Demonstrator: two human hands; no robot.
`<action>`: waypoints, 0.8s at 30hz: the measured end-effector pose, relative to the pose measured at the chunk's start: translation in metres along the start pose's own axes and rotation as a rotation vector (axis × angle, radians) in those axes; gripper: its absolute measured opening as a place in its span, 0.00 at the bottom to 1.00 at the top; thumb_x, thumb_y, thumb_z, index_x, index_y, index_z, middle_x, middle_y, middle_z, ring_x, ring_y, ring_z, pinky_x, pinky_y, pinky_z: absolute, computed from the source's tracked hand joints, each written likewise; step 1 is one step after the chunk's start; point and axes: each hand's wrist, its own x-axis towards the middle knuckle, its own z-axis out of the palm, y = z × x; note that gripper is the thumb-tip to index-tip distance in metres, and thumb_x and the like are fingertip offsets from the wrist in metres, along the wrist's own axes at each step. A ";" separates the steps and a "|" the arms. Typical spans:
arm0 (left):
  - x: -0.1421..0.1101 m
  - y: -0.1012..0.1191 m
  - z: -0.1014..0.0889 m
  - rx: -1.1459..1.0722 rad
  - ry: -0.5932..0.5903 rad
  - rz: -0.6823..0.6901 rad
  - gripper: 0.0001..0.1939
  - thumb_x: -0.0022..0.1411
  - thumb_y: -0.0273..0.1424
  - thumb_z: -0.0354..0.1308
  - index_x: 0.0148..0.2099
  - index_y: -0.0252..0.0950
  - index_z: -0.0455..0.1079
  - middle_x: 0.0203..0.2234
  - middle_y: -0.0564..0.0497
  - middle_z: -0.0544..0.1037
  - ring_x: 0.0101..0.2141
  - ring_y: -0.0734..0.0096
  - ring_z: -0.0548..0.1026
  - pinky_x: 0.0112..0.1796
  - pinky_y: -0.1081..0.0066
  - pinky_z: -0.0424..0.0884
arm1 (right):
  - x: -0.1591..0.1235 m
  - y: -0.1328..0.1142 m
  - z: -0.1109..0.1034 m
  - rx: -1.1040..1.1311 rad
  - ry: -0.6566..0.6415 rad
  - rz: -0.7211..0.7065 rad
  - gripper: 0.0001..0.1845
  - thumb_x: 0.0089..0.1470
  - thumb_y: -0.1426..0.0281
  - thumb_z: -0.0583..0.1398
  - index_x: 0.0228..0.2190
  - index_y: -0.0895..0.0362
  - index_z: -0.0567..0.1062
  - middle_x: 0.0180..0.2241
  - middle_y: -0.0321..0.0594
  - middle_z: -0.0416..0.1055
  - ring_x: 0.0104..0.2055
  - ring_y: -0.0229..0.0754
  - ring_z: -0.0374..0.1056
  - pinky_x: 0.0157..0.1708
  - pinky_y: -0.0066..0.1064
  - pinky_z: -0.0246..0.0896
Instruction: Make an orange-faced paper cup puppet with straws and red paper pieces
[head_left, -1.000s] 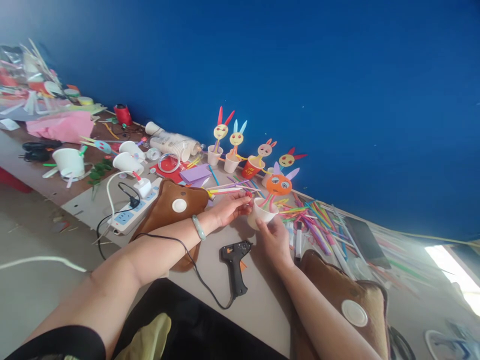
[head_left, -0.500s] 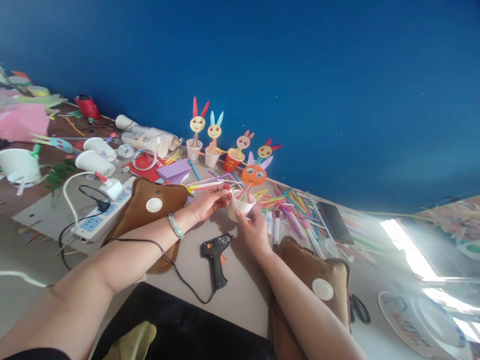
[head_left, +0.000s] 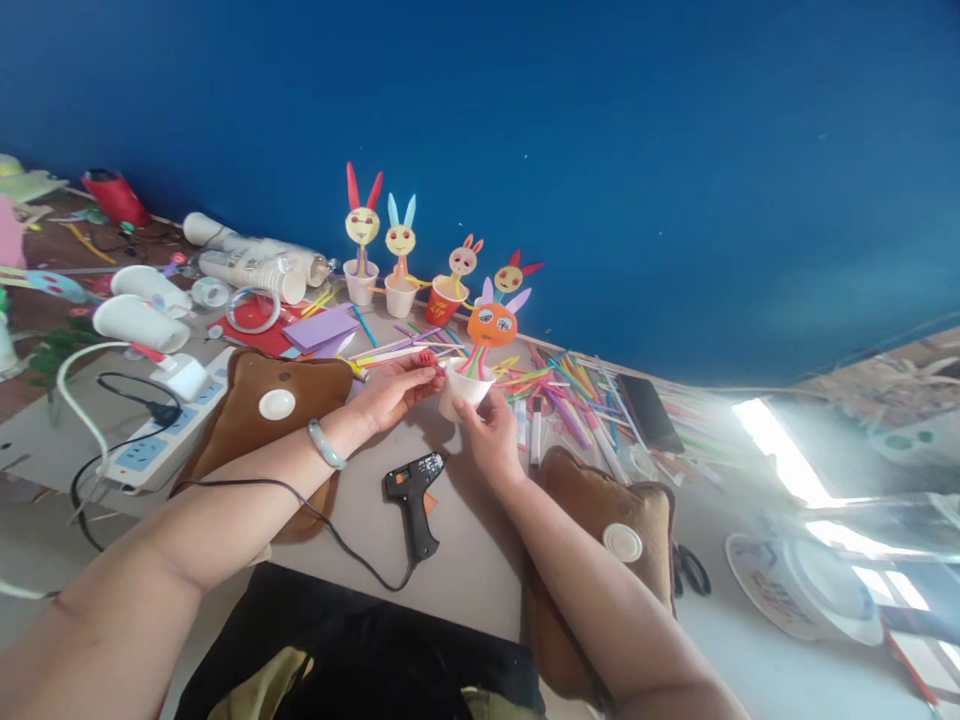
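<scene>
In my right hand (head_left: 491,438) is a white paper cup (head_left: 454,392), gripped by its lower right side. A paper rabbit head (head_left: 492,325), orange with purple ears, rises from the cup on coloured stems. My left hand (head_left: 394,393) pinches a small red piece with "Hi" on it (head_left: 426,358) at the cup's left side; whether it touches the cup is unclear. Below the hands lies a black glue gun (head_left: 412,500), its cord running left under the left forearm. Behind the cup stand several similar rabbit figures in cups, including a red cup (head_left: 444,305).
A brown hot-water bag (head_left: 244,415) and a power strip (head_left: 165,430) lie left. Another brown bag (head_left: 577,530) is under my right forearm, with scissors (head_left: 691,570) beside it. Coloured sticks (head_left: 574,410) and a dark phone (head_left: 649,412) lie right. Stacked paper cups (head_left: 255,275) rest against the blue wall.
The view has swung to the right, so everything appears further left. Both hands keep their hold, and the red piece's lettering now faces the camera.
</scene>
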 end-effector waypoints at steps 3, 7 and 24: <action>-0.001 0.000 0.002 0.013 0.017 0.007 0.12 0.50 0.25 0.72 0.37 0.32 0.74 0.29 0.52 0.80 0.30 0.77 0.78 0.39 0.74 0.75 | 0.000 0.001 0.001 -0.046 0.043 -0.004 0.22 0.48 0.50 0.65 0.29 0.55 0.69 0.24 0.34 0.65 0.27 0.39 0.58 0.27 0.31 0.54; -0.001 0.000 0.003 0.024 0.029 0.003 0.10 0.53 0.27 0.71 0.36 0.32 0.74 0.28 0.51 0.80 0.30 0.76 0.79 0.39 0.74 0.75 | 0.000 0.001 0.002 -0.066 0.068 -0.015 0.23 0.47 0.49 0.65 0.29 0.55 0.69 0.25 0.35 0.65 0.28 0.39 0.59 0.27 0.31 0.55; 0.006 -0.005 -0.006 0.104 0.122 0.005 0.15 0.47 0.33 0.75 0.33 0.32 0.74 0.26 0.52 0.80 0.26 0.77 0.77 0.35 0.74 0.74 | -0.001 0.004 0.002 -0.130 0.022 -0.049 0.24 0.46 0.48 0.66 0.31 0.55 0.69 0.28 0.39 0.71 0.29 0.42 0.64 0.28 0.32 0.59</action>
